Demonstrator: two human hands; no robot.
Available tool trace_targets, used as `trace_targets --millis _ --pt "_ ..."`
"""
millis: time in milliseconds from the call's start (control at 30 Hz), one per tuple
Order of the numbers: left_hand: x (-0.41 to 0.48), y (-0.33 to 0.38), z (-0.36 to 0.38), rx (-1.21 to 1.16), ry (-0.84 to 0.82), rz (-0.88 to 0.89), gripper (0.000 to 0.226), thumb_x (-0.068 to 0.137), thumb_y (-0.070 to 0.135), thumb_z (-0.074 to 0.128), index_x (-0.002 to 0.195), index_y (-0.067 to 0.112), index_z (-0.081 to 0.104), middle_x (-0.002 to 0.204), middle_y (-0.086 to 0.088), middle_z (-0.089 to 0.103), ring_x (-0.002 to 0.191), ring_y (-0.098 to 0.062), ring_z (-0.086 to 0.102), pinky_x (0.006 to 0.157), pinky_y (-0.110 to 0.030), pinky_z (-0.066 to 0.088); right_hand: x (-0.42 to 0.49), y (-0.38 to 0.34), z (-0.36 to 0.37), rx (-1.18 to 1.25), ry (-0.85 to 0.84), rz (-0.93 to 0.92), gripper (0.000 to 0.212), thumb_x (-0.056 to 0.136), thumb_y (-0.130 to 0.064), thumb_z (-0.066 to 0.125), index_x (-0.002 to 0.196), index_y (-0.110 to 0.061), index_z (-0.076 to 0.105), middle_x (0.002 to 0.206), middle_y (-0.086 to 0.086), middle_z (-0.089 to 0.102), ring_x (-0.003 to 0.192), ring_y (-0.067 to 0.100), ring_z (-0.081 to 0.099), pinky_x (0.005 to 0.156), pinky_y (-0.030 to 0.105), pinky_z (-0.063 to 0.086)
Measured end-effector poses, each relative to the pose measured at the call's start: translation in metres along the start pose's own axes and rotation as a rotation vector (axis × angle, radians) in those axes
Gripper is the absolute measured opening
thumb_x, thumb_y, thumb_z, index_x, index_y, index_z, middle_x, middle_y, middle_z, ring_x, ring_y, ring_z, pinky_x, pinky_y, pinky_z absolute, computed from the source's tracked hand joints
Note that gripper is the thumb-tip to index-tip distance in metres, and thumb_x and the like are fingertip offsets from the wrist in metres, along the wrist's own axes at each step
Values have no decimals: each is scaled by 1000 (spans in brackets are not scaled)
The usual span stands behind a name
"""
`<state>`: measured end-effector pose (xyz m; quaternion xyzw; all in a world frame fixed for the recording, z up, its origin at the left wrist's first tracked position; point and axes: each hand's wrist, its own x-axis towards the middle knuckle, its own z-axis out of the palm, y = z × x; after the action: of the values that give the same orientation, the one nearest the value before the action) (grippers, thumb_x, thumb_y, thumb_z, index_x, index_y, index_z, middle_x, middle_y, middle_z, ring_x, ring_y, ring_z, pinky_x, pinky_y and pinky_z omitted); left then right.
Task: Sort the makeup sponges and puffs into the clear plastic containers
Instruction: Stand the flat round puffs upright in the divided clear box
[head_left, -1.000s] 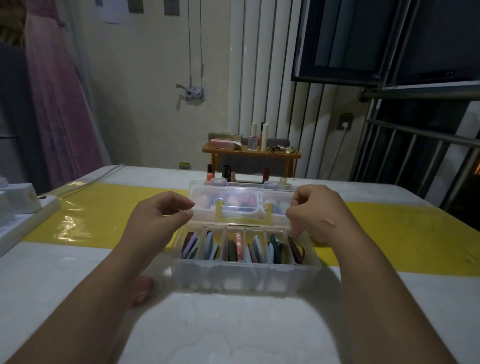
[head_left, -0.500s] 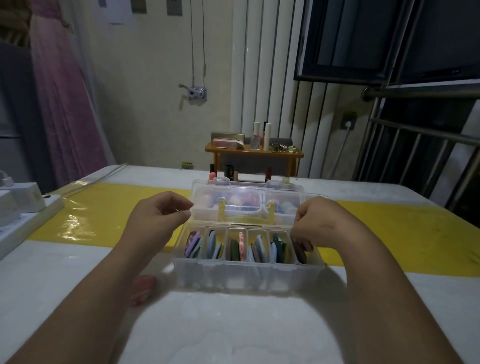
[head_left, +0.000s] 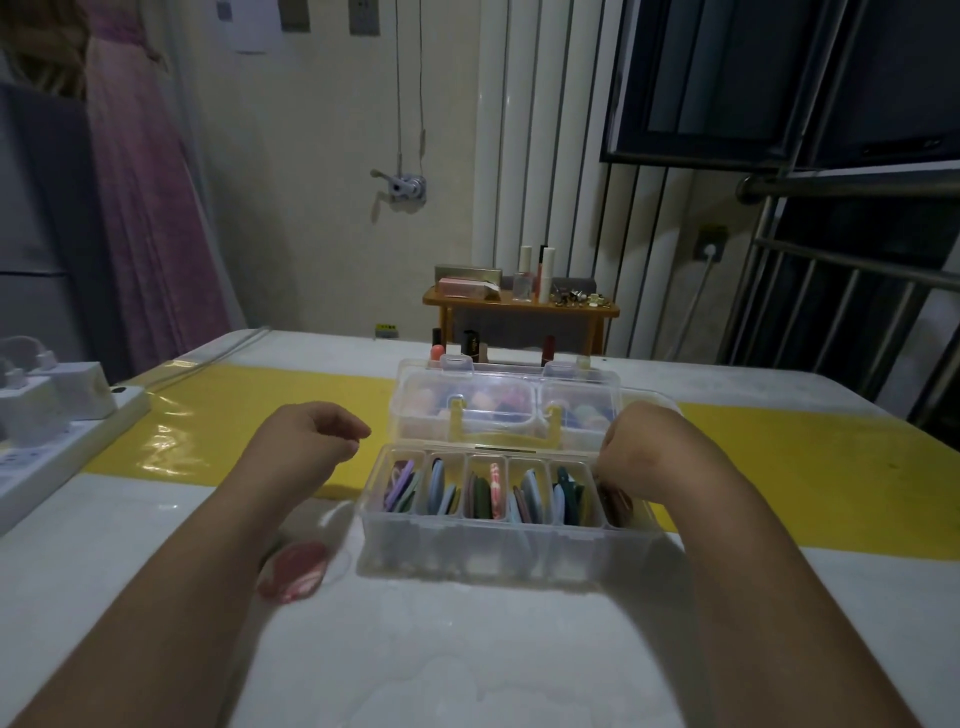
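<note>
Both hands are up over the white desk (head_left: 467, 649) with its yellow band, either side of the boxes in the middle. The right hand (head_left: 649, 452) is down at the low clear plastic container with six compartments (head_left: 504, 551), fingers bent into the compartment nearest the desk's right edge, the tips at a dark red flat puff (head_left: 618, 503) standing there. Whether they actually pinch it, I cannot tell, the tips are hidden. The left hand (head_left: 311, 441) hovers over the yellow band just left of the boxes, touching neither, fingers curled into the palm, thumb against the forefinger, nothing visible inside. The other compartments are packed with flat round puffs on edge (head_left: 483, 493): purple, green, blue, dark green, one pink-striped. Right behind, towards the far edge, sits a taller clear plastic container with yellow latches (head_left: 509, 415), its lid closed, rounded sponges blurry through the walls. One pink round puff (head_left: 293, 571) lies loose on the desk, just left of the low container, beside the left forearm. A white power strip (head_left: 57, 452) lies along the left edge, and a small orange wooden shelf with bottles (head_left: 519, 307) stands at the far edge.
</note>
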<state>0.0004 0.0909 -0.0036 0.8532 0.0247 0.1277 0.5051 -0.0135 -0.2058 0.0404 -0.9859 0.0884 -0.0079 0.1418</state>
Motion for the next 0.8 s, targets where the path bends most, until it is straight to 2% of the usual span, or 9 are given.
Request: trace_targets --millis 67,200,267,367,533,633,700,767,800 --pt "0 -1 -3 73 -42 -29 16 88 0 65 86 14 74 65 3 59 56 -11 48 49 -24 32 0 -2 0 42 58 -15 11 80 -9 56 72 -11 62 71 4 60 65 17 55 57 24 44" --pt "0 2 -4 154 -58 -22 14 87 3 67 86 15 73 66 5 60 52 -8 46 47 -22 33 -5 -15 6 173 168 -118 13 84 -14 59 81 -19 70 77 2 66 75 18 62 74 35 57" --pt "0 4 -5 173 -59 -8 14 88 4 66 84 16 73 68 5 62 53 -8 48 48 -22 34 -10 -23 16 264 161 -199 13 89 -17 58 84 -22 69 80 0 66 77 15 61 75 35 57" --pt "2 8 -8 210 -72 -7 16 86 5 67 79 19 73 78 -2 70 67 -18 60 56 -25 42 -15 -35 32 313 112 -329 12 93 -21 59 96 -24 70 89 -3 65 83 13 60 80 33 57" --pt "-4 15 -17 460 -155 -14 17 85 7 67 77 21 73 76 -1 70 66 -15 59 59 -24 45 -17 -42 43 286 133 -433 15 93 -26 60 104 -28 69 94 -7 64 83 8 59 79 31 57" --pt "-8 10 -26 692 -188 -37 20 84 14 67 74 32 68 92 5 71 83 -14 62 72 -25 49 -16 -43 45 273 133 -453 16 93 -27 60 105 -29 70 93 -8 64 81 8 60 79 32 58" --pt "-16 11 -31 872 -221 -80 6 84 33 71 90 30 72 104 5 69 92 -16 60 81 -26 49 -15 -44 46 259 144 -466 17 93 -28 59 105 -29 70 96 -7 65 83 9 61 81 35 59" --pt "-25 10 -33 1000 -301 -148 41 83 53 70 116 29 69 119 4 65 107 -19 59 89 -28 49 -15 -44 47 253 147 -480 18 92 -29 59 106 -29 71 99 -7 65 85 10 61 82 37 59" --pt "-31 12 -33 1023 -351 -178 53 81 58 69 126 31 63 124 4 63 110 -19 59 86 -27 49 -14 -44 47 255 144 -481 19 93 -30 59 107 -29 71 99 -7 65 86 10 61 83 37 59"
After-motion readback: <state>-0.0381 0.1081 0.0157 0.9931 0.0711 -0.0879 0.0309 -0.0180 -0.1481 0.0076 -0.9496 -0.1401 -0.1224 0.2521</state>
